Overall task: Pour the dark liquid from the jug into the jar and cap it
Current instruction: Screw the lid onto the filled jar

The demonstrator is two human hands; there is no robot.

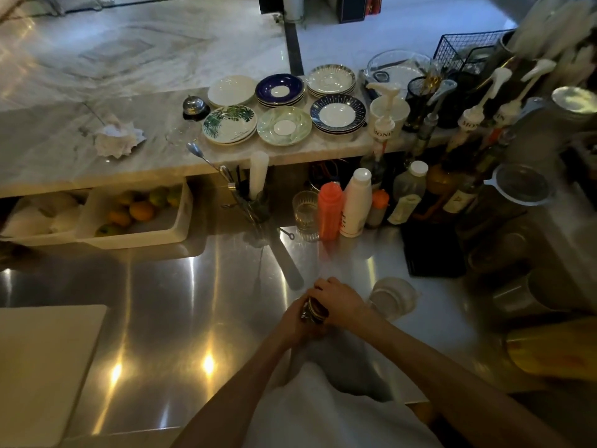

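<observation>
A small jar (pixel 315 313) holding dark liquid stands on the steel counter (pixel 193 302) close in front of me, mostly hidden by both hands. My left hand (pixel 295 320) wraps around its body from the left. My right hand (pixel 339 302) is closed over its top, where a metal rim or lid edge shows. An empty clear glass jug (pixel 392 297) stands just right of my right hand, a short gap from it.
A white cutting board (pixel 42 367) lies at the lower left. Squeeze bottles (pixel 329 210), a glass, a black mat (pixel 433 253) and syrup bottles crowd the back right. A utensil holder (pixel 252 202) and a fruit bin (pixel 135 215) sit under the marble shelf of saucers (pixel 284 108).
</observation>
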